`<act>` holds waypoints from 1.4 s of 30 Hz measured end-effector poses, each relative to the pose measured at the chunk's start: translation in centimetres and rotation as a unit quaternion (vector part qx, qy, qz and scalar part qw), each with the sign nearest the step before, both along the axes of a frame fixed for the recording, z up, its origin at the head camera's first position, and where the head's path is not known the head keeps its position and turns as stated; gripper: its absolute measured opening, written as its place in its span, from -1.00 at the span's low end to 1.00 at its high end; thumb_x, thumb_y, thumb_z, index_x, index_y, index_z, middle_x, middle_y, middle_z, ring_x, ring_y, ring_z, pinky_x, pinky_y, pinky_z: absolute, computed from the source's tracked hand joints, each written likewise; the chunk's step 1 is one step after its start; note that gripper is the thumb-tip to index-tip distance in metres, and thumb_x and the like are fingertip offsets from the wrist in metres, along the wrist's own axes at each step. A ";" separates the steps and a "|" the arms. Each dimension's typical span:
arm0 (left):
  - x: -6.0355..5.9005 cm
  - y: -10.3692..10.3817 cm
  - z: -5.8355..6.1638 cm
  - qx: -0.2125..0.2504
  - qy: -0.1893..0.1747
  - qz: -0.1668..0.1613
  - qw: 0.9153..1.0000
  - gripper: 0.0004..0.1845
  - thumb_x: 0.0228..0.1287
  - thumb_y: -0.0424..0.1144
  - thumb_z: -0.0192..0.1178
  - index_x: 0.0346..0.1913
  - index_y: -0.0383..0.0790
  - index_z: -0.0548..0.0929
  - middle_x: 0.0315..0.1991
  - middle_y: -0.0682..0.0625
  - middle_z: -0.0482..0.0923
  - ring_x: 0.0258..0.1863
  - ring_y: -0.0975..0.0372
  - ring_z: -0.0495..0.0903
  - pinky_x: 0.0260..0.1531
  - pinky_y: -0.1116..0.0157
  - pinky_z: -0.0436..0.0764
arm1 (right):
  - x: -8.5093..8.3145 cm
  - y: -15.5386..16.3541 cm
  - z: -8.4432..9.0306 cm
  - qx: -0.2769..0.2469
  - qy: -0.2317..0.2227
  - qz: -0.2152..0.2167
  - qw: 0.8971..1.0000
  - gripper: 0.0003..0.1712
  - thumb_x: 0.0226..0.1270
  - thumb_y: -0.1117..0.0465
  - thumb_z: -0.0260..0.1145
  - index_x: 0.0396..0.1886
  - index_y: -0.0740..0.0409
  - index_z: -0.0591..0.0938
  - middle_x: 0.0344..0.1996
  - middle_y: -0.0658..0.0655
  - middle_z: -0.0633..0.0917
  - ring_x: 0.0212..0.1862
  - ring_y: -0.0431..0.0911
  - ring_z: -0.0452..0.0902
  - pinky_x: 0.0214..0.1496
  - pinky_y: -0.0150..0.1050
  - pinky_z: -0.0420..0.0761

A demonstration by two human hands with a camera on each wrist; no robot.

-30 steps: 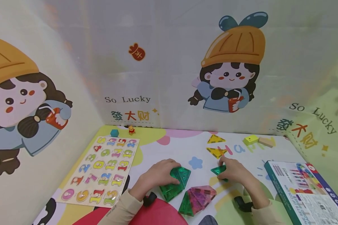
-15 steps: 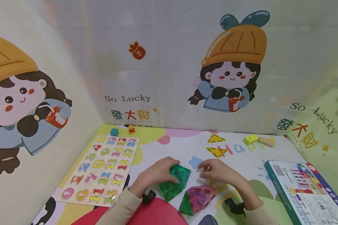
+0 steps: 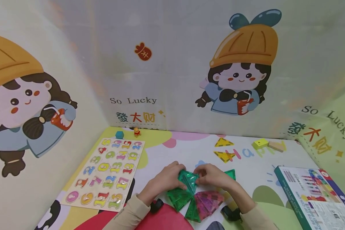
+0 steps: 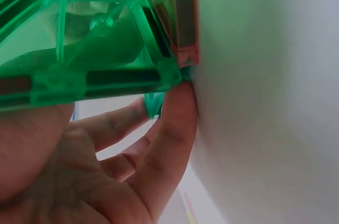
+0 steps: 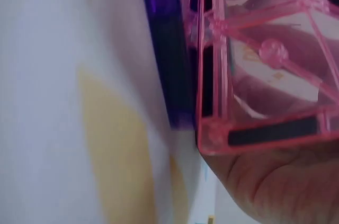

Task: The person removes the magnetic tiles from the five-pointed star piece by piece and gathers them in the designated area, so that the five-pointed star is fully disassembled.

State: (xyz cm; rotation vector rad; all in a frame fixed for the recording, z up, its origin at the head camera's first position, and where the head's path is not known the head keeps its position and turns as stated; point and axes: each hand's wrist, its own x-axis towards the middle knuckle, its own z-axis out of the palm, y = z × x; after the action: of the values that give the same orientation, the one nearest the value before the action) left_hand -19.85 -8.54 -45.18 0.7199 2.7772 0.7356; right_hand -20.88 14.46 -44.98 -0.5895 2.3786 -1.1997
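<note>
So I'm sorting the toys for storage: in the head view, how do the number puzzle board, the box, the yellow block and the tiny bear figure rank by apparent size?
1. Number puzzle board and box: look alike, and the box is cut off by the frame, so unranked.
2. Yellow block.
3. Bear figure.

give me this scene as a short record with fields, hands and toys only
left hand: left hand grips the green tile cluster from its left side
right hand: right hand pinches the top of the same cluster
beside cluster: pink tiles lying flat against it, loose green triangle behind the right hand
left of hands: number puzzle board
far side: two yellow triangles, yellow block, wooden block
right edge: toy box
surface: play mat
</note>
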 end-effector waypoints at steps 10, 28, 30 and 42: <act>-0.1 0.1 -0.1 0.009 -0.011 0.003 1.000 -0.39 -0.08 0.02 0.58 0.06 -0.07 0.60 -0.09 0.07 0.53 -0.18 0.28 0.50 -0.10 0.29 0.55 | 0.0 -0.2 -0.3 -0.047 -0.051 -0.046 0.997 -0.77 0.24 0.25 0.38 -0.21 0.34 0.61 -0.50 0.05 0.50 -0.45 -0.14 0.38 -0.44 -0.35 0.43; -1.0 -0.1 -0.2 0.051 -0.043 -0.020 0.998 -0.47 -0.03 -0.01 0.55 0.00 -0.11 0.65 -0.09 0.09 0.65 -0.14 0.32 0.54 -0.08 0.31 0.54 | 0.1 -0.3 -0.6 -0.091 -0.094 -0.102 0.986 -0.76 0.14 0.30 0.40 -0.25 0.40 0.68 -0.59 -0.01 0.60 -0.56 -0.20 0.47 -0.44 -0.33 0.51; -1.1 -0.1 -0.3 0.057 -0.052 -0.015 0.997 -0.51 0.00 0.01 0.53 -0.02 -0.08 0.65 -0.11 0.11 0.66 -0.17 0.34 0.53 -0.11 0.32 0.53 | 0.1 -0.3 -0.7 -0.096 -0.101 -0.102 0.985 -0.76 0.15 0.31 0.39 -0.24 0.42 0.68 -0.59 -0.01 0.61 -0.56 -0.21 0.47 -0.45 -0.34 0.53; -1.6 0.0 -1.0 0.100 -0.100 0.013 0.990 -0.57 -0.01 -0.02 0.54 -0.08 0.00 0.64 -0.22 0.15 0.63 -0.24 0.32 0.50 -0.20 0.29 0.52 | 0.1 -0.1 -0.9 -0.120 -0.138 -0.095 0.979 -0.80 0.21 0.34 0.33 -0.23 0.43 0.63 -0.55 0.05 0.66 -0.55 -0.21 0.56 -0.43 -0.33 0.62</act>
State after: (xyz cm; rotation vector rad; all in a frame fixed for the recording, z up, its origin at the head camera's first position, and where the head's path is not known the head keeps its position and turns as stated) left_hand -21.47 -8.51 -46.18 0.6059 2.5614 1.0433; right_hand -20.83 14.40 -45.87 -0.2487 2.1077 -1.5552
